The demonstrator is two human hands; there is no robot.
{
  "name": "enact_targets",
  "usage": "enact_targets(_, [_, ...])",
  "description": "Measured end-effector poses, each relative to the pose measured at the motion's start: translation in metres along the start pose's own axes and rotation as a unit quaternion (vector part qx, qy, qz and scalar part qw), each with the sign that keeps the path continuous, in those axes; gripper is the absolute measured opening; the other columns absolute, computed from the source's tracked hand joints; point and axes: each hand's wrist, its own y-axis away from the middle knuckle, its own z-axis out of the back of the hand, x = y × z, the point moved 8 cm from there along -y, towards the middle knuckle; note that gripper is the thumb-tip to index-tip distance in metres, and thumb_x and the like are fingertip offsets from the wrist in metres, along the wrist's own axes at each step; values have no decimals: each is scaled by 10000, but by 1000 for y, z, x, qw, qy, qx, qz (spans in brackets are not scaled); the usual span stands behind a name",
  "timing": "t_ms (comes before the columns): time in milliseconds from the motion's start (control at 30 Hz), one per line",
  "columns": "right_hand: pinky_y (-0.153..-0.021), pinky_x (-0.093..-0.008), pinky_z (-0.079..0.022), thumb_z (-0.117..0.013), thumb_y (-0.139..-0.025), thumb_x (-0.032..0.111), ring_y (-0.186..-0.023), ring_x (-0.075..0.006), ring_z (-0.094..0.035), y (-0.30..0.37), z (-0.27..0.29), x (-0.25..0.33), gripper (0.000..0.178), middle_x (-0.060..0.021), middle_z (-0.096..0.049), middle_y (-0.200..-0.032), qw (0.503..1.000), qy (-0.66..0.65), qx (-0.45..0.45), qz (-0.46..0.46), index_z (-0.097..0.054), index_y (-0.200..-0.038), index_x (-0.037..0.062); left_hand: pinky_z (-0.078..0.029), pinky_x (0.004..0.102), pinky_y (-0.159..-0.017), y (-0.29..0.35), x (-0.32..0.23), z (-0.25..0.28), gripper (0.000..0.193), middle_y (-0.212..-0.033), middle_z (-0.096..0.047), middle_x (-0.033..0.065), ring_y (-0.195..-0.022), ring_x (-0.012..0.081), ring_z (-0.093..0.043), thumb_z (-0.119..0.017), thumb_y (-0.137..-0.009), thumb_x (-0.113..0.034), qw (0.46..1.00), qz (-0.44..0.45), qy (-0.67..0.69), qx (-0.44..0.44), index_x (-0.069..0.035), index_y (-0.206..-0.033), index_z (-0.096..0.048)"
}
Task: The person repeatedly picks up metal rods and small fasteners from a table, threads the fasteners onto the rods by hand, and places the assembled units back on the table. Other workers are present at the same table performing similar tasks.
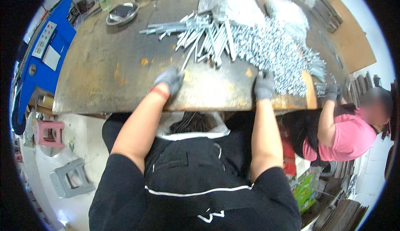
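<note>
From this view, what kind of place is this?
Likely a small hardware workshop or factory. A worn bench carries a big heap of metal rods, both gloved hands, left hand and right hand, work at its edge, and a blue machine stands beside it.

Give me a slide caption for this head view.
Gloved left hand and right hand rest by metal rods on workbench.

Two gloved hands point(169, 80) point(264, 85), two stools point(49, 132) point(71, 177), one worn table point(108, 64), uncountable metal rods point(266, 43)
</note>
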Motion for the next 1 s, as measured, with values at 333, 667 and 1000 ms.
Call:
enact_targets(333, [-542, -203, -431, -605, -870, 107, -606, -72, -510, 105, -28, 30, 116, -14, -597, -786, 887, -429, 168, 6, -608, -971, 50, -447, 224, -663, 129, 2, 5, 197, -846, -551, 28, -709, 90, -498, -502, -903, -144, 809, -79, 582, 13, -61, -1079, -534])
enact_targets(667, [-478, -196, -405, -656, -813, 88, -538, -86, -531, 206, 29, 122, 153, -64, -614, -735, 772, -482, 411, 53, -608, -931, 3, -469, 337, -806, 177, -33, -13, 265, -950, -641, 153, -901, 261, -607, -511, -912, -206, 916, -262, 287, 102, -1, -1054, -600])
enact_targets(1000, [-465, -193, -403, -653, -817, 129, -509, -88, -513, 217, 49, 124, 188, -76, -619, -729, 762, -507, 400, 49, -601, -942, -1, -457, 307, -821, 191, -34, -17, 304, -977, -645, 115, -888, 209, -598, -511, -921, -266, 893, -255, 316, 194, -37, -1094, -611])
